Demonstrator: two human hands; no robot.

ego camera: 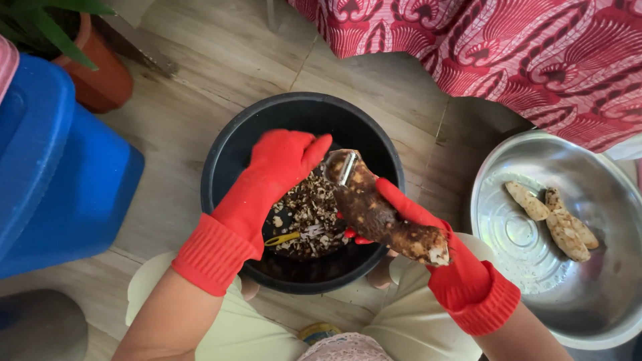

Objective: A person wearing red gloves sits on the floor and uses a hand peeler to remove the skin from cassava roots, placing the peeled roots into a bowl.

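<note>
Both hands wear red rubber gloves with ribbed cuffs and work over a black bowl. The left hand (277, 167) is curled closed around the grip of a peeler (346, 170), whose metal blade lies against the upper end of a long brown root (381, 214); the thumb points toward the root's tip. The right hand (428, 234) cups the root from below and is wrapped around its lower half, fingers (394, 197) running along its far side, so the root lies slanted between the two hands, upper end by the left hand, cut pale end near the right wrist. The root's skin is rough and dark with lighter scraped patches. Directly under the hands, the black bowl (227, 154) holds a heap of brown and white peelings (311, 214), with a yellow-handled tool (282, 238) lying among them and a bit of red showing just below the root. The bowl stands on the pale wooden floor (200, 60) between the person's knees, which are covered in light cloth. To the right, well apart from the hands, a large shiny metal basin (508, 180) holds a few peeled pale root pieces (558, 217) lying together. Above it hangs red patterned cloth (501, 40). To the left stands a blue plastic container (60, 174), and behind it a terracotta pot (103, 77) with green leaves.
</note>
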